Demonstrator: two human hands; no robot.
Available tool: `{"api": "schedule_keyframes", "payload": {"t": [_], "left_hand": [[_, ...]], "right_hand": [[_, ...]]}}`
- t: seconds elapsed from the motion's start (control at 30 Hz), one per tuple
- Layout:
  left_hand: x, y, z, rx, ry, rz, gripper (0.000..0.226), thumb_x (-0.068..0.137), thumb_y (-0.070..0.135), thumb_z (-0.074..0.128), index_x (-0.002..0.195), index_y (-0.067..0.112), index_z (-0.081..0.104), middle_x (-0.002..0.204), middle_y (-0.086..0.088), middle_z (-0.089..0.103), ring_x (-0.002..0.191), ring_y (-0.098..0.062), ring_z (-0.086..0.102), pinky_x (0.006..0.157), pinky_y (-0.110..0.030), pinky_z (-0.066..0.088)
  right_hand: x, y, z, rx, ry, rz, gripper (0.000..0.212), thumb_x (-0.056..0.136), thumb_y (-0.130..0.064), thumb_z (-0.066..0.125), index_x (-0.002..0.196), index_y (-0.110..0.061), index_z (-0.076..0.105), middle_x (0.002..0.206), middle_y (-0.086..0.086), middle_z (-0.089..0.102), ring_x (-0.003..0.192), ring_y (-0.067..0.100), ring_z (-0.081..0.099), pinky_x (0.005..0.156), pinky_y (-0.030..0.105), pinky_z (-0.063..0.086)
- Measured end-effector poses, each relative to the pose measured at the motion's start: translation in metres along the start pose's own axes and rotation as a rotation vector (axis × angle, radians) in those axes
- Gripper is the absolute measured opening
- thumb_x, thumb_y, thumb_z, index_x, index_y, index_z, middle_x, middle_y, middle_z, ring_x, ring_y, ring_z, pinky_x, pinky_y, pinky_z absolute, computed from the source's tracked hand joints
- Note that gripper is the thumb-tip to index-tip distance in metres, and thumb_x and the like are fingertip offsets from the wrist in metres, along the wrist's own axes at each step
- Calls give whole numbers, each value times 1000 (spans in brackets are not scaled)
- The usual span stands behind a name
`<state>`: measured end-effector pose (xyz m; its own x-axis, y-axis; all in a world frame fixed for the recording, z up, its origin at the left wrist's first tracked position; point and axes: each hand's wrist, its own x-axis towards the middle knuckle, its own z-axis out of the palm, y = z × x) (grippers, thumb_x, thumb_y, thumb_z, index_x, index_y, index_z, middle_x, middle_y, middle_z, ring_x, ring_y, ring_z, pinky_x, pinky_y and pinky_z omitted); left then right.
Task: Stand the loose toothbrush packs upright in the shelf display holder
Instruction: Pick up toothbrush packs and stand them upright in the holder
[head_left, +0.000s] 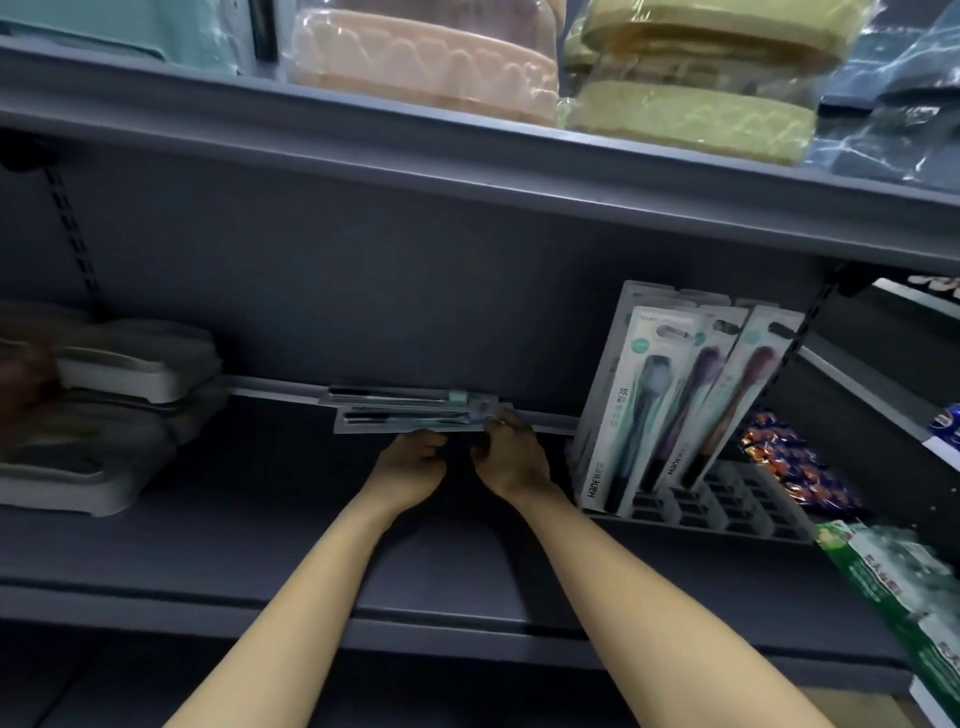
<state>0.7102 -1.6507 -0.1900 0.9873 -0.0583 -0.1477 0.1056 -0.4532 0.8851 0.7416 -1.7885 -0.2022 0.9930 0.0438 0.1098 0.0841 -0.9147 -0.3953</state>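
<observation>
Packs (410, 413) lie flat in a small stack at the shelf's back, just beyond both hands. The right hand (511, 460) pinches the stack's near right corner; the left hand (413, 462) curls at its front edge, grip unclear. The holder (727, 506) stands to the right, already propping upright packs.

shelf (156, 545) dark grey | toothbrush packs (670, 405) white, teal | holder (727, 512) grey
</observation>
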Motion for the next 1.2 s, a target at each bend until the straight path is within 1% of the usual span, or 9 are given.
{"api": "schedule_keyframes", "payload": {"t": [0.1, 0.27, 0.43, 0.57, 0.67, 0.8, 0.9, 1.03, 1.2], "left_hand": [[6, -2, 2, -5, 0, -16, 51, 82, -3, 44, 132, 9, 47, 137, -9, 49, 127, -19, 45, 95, -23, 39], [13, 0, 5, 60, 4, 2, 51, 84, 0, 42, 134, 13, 46, 139, -7, 48, 128, -20, 45, 106, -30, 38], [19, 1, 3, 100, 23, 33, 48, 85, 2, 41, 131, 15, 49, 134, -4, 52, 114, -15, 52, 89, -19, 38], [23, -1, 3, 98, 26, 42, 46, 86, 5, 39, 129, 15, 52, 131, -4, 55, 101, -9, 53, 81, -18, 39], [23, 0, 2, 103, 39, 47, 46, 86, 3, 40, 129, 14, 52, 129, -4, 56, 98, -9, 52, 79, -18, 39], [23, 4, 2, 123, 104, 59, 40, 88, 1, 39, 123, 11, 56, 123, -6, 59, 93, -8, 48, 77, -18, 36], [23, 5, 3, 139, 125, 53, 41, 88, 2, 38, 125, 11, 54, 125, -10, 58, 95, -14, 52, 78, -20, 36], [23, 6, 4, 163, 171, 30, 40, 88, 3, 40, 125, 11, 55, 127, -11, 58, 111, -24, 56, 80, -20, 37], [21, 5, 1, 171, 282, 4, 36, 89, 4, 41, 121, 6, 56, 126, -13, 58, 117, -29, 53, 89, -23, 39]], "right_hand": [[8, 4, 4, -25, -29, -9, 36, 89, -21, 51, 121, -4, 52, 139, 6, 37, 129, 26, 37, 102, 42, 42], [20, 10, 12, -37, -66, -8, 48, 88, -22, 51, 134, -10, 42, 148, 2, 28, 135, 25, 29, 107, 43, 37], [29, 13, 16, -91, -92, 5, 47, 89, -23, 51, 132, -6, 43, 150, 3, 25, 136, 27, 28, 107, 44, 36], [35, 13, 20, -88, -118, 2, 57, 90, -21, 51, 142, -6, 30, 155, 0, 13, 139, 27, 21, 109, 45, 33], [38, 11, 21, -50, -105, -29, 53, 90, -14, 48, 140, -4, 30, 152, 1, 22, 136, 28, 26, 108, 43, 35], [38, 11, 27, 33, 10, -54, 50, 83, 2, 46, 133, -3, 41, 140, 9, 43, 129, 30, 39, 104, 38, 40], [36, 13, 29, 89, 149, -74, 41, 80, 10, 44, 119, 1, 53, 126, 14, 55, 114, 32, 54, 92, 35, 49], [32, 14, 28, 215, 321, -74, 31, 83, 10, 44, 109, 8, 59, 121, 18, 56, 106, 32, 58, 89, 30, 48], [24, 18, 27, 386, 537, -65, 11, 78, 7, 57, 80, 8, 68, 95, 18, 66, 84, 27, 65, 75, 25, 50]]}}
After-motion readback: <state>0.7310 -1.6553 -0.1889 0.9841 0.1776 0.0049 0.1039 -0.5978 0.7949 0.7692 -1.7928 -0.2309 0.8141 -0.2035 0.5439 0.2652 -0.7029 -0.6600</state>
